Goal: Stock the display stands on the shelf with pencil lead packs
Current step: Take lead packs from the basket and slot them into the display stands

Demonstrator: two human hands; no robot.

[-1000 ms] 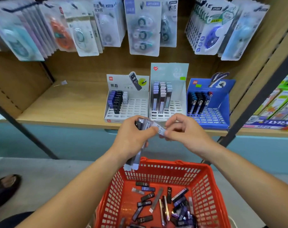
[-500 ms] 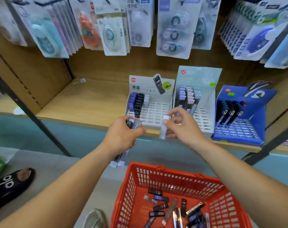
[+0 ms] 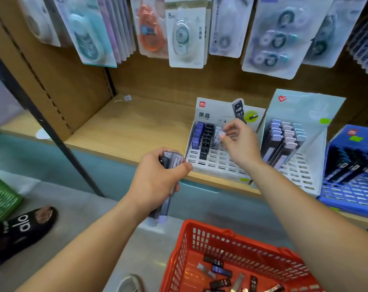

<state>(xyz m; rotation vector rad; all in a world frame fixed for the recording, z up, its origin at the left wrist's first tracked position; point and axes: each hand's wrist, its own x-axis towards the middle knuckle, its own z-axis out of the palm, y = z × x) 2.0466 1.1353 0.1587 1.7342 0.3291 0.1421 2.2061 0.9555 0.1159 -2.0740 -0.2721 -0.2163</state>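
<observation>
Our left hand [image 3: 157, 178] grips a bundle of lead packs [image 3: 172, 160], fingers curled tight round it; the slim, flat plastic cases stand nearly upright, their long axis running from above the thumb down past the heel of the palm, where the lower ends stick out. Our right hand [image 3: 241, 144], forearm stretched forward, pinches a pale pack [image 3: 218, 137] by its top end between thumb and forefinger, the other fingers loosely fanned; this pack leans steeply back, its lower end down in the white display stand [image 3: 216, 165] beneath the hand; whether it sits in a slot we cannot tell. Just left of those fingertips stand blue and black packs [image 3: 207, 137], tilted alike; the stand is a slotted grid with a card back, on the wooden shelf [image 3: 126, 127]. Right of that hand stand a paler stand [image 3: 298, 175] and a blue stand [image 3: 351, 197]; below both wrists a red lattice basket [image 3: 189, 249] holds loose packs [image 3: 218, 270] lying all ways.
</observation>
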